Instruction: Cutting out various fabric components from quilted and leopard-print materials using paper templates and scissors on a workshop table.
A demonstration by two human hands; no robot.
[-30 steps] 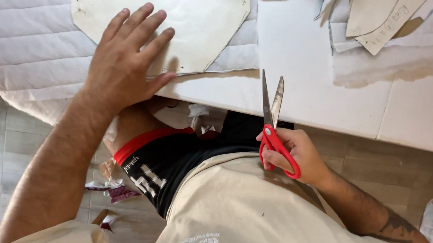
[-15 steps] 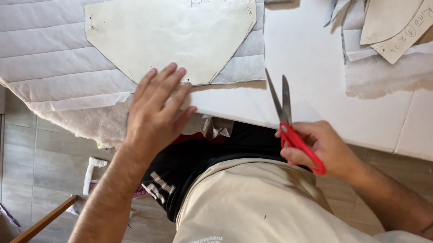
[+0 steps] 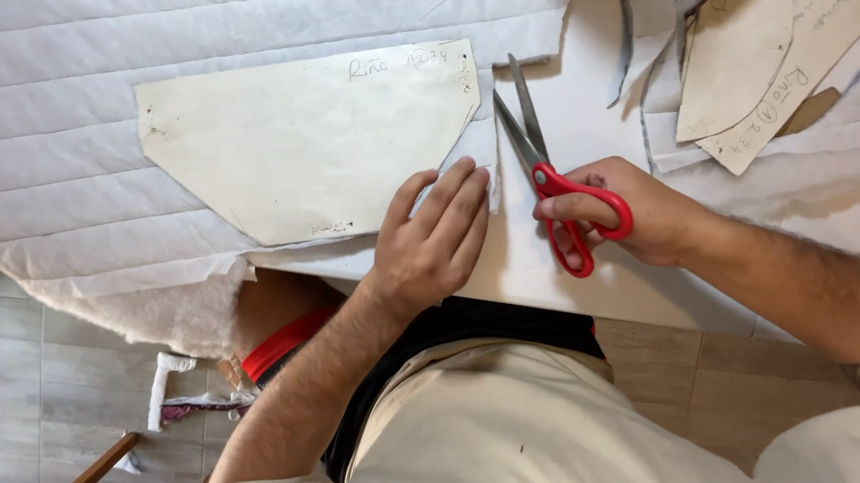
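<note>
Cream card pattern (image 3: pixel 307 140) lies flat on white quilted fabric (image 3: pixel 84 41) at 10 o'clock of the white table (image 3: pixel 548 269). Left hand (image 3: pixel 430 242) presses its lower right corner, fingers straight and close together. Right hand (image 3: pixel 641 213), at 3 o'clock of the left, grips red-handled scissors (image 3: pixel 554 165), blades parted at the pattern's right edge. Judgement: right side appears trimmed; fabric beyond the top, left and bottom edges remains uncut

I note the pattern piece (image 3: pixel 307 140) lying on the quilted fabric (image 3: pixel 83 51), which lies on the worktop (image 3: pixel 568 270). Scissors (image 3: pixel 544 169) sit just right of it; more patterns (image 3: pixel 759 73) lie far right.
</note>
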